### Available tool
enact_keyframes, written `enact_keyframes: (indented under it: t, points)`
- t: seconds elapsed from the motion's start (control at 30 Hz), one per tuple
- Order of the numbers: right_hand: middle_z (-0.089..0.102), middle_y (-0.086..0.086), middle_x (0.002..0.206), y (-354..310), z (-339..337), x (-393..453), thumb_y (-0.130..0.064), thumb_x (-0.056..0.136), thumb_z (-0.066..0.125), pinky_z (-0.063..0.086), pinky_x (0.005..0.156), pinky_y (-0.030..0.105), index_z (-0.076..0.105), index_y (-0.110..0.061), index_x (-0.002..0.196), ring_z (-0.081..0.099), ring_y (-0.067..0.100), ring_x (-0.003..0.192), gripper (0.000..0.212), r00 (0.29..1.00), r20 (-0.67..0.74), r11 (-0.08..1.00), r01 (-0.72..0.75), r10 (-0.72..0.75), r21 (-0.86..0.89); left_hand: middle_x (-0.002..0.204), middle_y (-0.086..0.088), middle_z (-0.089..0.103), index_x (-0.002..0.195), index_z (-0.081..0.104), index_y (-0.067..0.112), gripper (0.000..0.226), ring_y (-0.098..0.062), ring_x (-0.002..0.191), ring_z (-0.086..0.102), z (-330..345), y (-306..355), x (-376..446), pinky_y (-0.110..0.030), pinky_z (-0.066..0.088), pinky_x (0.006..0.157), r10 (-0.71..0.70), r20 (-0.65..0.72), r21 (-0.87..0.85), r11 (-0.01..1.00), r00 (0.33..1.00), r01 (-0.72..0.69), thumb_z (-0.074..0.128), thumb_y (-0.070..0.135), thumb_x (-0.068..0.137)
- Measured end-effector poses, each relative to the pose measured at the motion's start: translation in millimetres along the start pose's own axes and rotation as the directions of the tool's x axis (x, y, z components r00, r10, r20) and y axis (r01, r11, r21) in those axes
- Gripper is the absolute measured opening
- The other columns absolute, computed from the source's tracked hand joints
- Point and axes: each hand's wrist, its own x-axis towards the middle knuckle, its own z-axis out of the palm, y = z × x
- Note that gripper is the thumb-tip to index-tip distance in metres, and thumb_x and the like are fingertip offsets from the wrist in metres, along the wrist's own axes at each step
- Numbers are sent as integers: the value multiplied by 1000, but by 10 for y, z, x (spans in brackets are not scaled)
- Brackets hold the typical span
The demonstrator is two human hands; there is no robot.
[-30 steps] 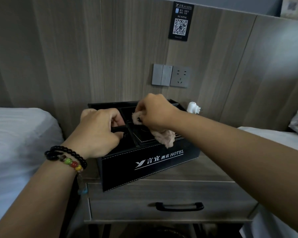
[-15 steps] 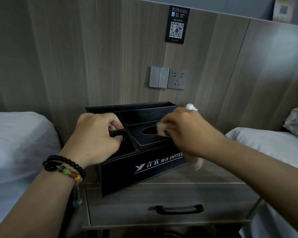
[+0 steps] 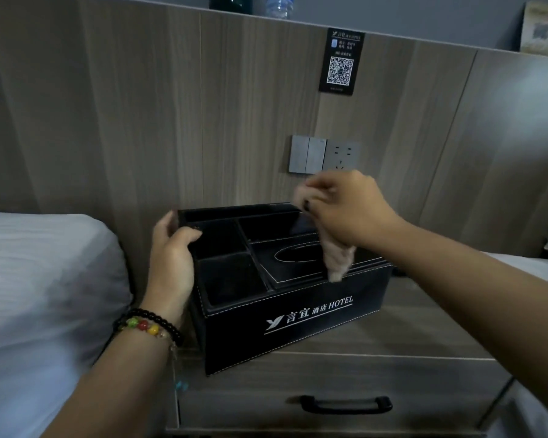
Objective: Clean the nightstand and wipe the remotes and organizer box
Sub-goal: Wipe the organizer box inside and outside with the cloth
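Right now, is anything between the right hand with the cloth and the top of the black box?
Nothing visible. The right hand holds the cloth over the box, its tip reaching the lid. The left hand grips the box's left wall, clear of it.

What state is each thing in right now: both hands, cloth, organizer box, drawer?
left hand: grips the organizer box's left wall.
right hand: pinches the cloth over the box's back right.
cloth: bunched, hanging down, its tip at the tissue lid.
organizer box: upright on the nightstand; visible compartments look empty, dark.
drawer: closed.
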Motion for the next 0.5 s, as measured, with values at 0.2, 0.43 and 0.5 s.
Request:
enact_keyframes:
  t: [0.2,0.43,0.5]
  points:
    - [61,9,115,-778,651,334,-8,86,57,47,93,33,70,-16,111,60,28,108,29,902,187,921,388,-388,35,112,-18,59,126,52,-2,55,-31,105,56,6,43,-8,-39,42,100,-126,77,-376,915,989,145,45,16,75]
    - [57,4,117,-798,722,389,-6,87,57,51,89,42,65,-18,118,59,25,107,34,806,334,849,527,-489,-28,119,-17,65,119,63,12,55,-33,115,59,-97,-30,60,-48,41,105,7,131,-82,997,991,3,60,22,65]
    - [57,4,117,-732,676,393,-5,86,57,51,89,42,66,-17,116,59,25,108,33,807,343,847,529,-481,-56,103,-6,70,104,68,22,37,-23,103,63,-103,-67,77,-38,47,92,51,131,1,999,990,-51,56,22,69]
